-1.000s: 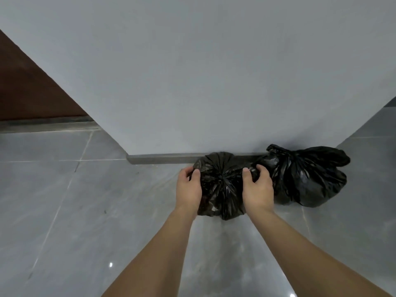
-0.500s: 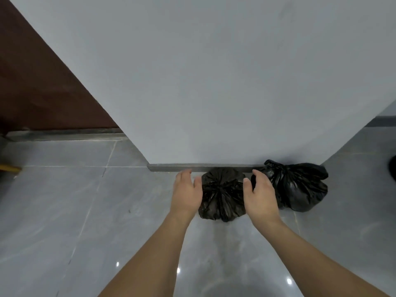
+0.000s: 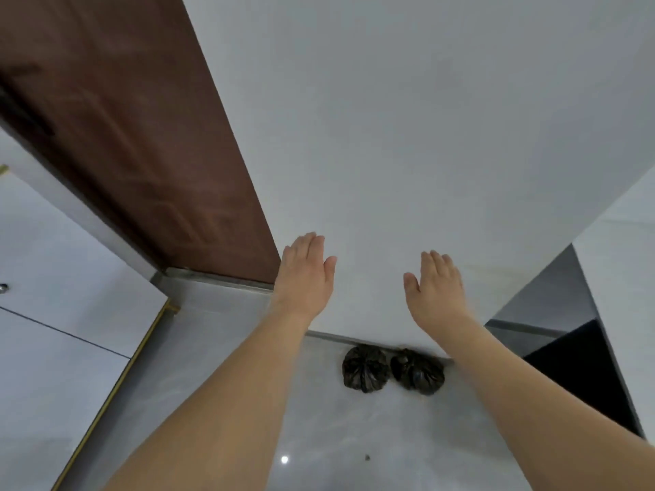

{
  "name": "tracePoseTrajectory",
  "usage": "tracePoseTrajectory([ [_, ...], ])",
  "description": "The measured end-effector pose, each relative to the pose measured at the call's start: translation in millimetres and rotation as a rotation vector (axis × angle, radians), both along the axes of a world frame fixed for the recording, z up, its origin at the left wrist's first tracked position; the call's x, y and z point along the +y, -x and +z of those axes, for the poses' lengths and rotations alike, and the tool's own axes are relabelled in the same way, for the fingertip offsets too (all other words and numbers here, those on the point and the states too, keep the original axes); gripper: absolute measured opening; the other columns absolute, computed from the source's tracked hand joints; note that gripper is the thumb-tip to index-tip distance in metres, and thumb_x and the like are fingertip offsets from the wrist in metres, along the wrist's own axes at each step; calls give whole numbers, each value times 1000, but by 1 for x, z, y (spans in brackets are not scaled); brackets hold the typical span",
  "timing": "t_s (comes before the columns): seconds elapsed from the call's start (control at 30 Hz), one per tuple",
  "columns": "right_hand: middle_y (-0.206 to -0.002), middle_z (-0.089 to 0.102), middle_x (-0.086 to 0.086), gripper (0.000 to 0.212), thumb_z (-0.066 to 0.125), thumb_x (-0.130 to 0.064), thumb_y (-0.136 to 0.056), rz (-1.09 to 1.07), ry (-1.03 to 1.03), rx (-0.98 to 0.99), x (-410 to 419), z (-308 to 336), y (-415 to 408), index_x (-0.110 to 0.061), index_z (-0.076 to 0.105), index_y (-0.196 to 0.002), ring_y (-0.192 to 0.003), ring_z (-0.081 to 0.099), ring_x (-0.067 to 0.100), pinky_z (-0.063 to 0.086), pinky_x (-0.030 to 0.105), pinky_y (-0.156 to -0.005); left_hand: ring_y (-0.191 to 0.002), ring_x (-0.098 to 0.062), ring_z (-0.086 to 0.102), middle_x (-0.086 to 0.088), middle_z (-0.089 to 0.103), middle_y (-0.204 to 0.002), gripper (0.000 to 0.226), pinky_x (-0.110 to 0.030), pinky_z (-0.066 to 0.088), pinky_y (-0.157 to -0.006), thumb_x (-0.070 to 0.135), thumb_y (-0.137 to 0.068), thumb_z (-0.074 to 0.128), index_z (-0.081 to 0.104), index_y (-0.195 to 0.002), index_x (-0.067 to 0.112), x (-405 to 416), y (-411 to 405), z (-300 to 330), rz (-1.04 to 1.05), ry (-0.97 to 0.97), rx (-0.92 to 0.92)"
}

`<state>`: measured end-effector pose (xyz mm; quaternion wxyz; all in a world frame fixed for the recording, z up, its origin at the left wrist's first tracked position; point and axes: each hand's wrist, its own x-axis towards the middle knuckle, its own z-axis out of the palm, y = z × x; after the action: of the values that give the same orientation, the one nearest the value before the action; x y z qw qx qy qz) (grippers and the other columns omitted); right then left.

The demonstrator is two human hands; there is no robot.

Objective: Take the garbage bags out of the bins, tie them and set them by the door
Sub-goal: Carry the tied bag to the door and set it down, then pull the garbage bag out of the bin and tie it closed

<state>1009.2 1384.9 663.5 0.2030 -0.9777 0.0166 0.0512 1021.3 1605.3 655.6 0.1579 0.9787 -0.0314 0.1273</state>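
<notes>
Garbage bags (image 3: 392, 372) sit on grey tiled floor (image 3: 219, 366) against white wall (image 3: 407, 136).

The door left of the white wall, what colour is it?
Dark reddish-brown, wood-look panelled door, seen best in the head view.

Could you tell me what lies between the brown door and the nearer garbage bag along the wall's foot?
Nothing: in the head view, only bare grey floor and skirting separate the brown door from the left garbage bag.
</notes>
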Motion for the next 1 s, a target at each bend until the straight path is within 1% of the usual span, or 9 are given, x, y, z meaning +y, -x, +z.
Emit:
tracePoseTrajectory([
  [0.07, -161, 12, 17, 61, 28, -33, -103, 42, 29, -70, 0, 79, 8, 1, 15, -152, -149, 6, 31, 6, 42, -122, -138, -31, 37, -16, 44, -146, 49, -48, 26, -115, 31, -101, 42, 43, -140, 1, 8, 11, 73, -6, -88, -84],
  [0.13, -162, 9, 16, 62, 27, -33, -103, 112, 85, -136, 3, 130, 11, 0, 11, -153, -150, 2, 30, 4, 41, -122, -142, -29, 30, -13, 37, -151, 52, -48, 21, -118, 35, -102, 36, 36, -145, 4, 16, 15, 125, 14, -167, -118],
  [0.2, -162, 6, 14, 62, 26, -34, -103, 157, 112, -181, 10, 158, 11, -1, 9, -153, -150, -1, 29, 2, 41, -122, -144, -28, 25, -11, 33, -154, 54, -46, 18, -119, 36, -103, 33, 31, -148, 6, 26, 19, 159, 56, -201, -151],
  [0.27, -163, 5, 14, 62, 26, -34, -103, 154, 83, -196, 22, 173, 12, -1, 9, -153, -150, -1, 28, 2, 41, -122, -145, -27, 22, -10, 30, -156, 55, -46, 15, -120, 37, -103, 32, 28, -149, 7, 36, 28, 177, 85, -192, -152],
  [0.4, -162, 7, 14, 62, 27, -33, -103, 232, 122, -190, 54, 179, 24, -1, 9, -153, -150, 0, 28, 3, 41, -122, -148, -25, 16, -8, 23, -159, 58, -44, 12, -121, 40, -104, 28, 22, -152, 10, 60, 58, 186, 111, -232, -79],
  [0.57, -163, 6, 14, 61, 26, -33, -103, 374, 143, -181, 117, 178, 42, -2, 9, -154, -150, 0, 28, 3, 41, -122, -149, -24, 15, -6, 23, -160, 58, -44, 10, -122, 41, -103, 28, 23, -152, 12, 111, 103, 190, 235, -223, -49],
  [0.8, -162, 13, 13, 60, 27, -33, -103, 719, 192, -240, 216, 173, 81, -4, 14, -153, -150, 7, 28, 6, 41, -122, -147, -26, 18, -7, 27, -158, 56, -44, 11, -121, 39, -103, 29, 26, -151, 11, 188, 200, 182, 570, -172, 6],
  [0.9, -161, 15, 13, 60, 28, -34, -103, 893, 207, -259, 266, 169, 106, -3, 16, -153, -149, 10, 30, 8, 42, -122, -147, -29, 18, -10, 27, -158, 56, -46, 11, -120, 37, -103, 29, 26, -151, 7, 219, 268, 177, 740, -158, 36],
  [1.0, -161, 15, 15, 60, 31, -32, -103, 1060, 177, -240, 318, 163, 155, -2, 17, -152, -149, 10, 30, 9, 42, -121, -148, -28, 13, -9, 22, -160, 57, -46, 7, -121, 37, -104, 29, 23, -152, 7, 245, 353, 167, 922, -127, 59],
])
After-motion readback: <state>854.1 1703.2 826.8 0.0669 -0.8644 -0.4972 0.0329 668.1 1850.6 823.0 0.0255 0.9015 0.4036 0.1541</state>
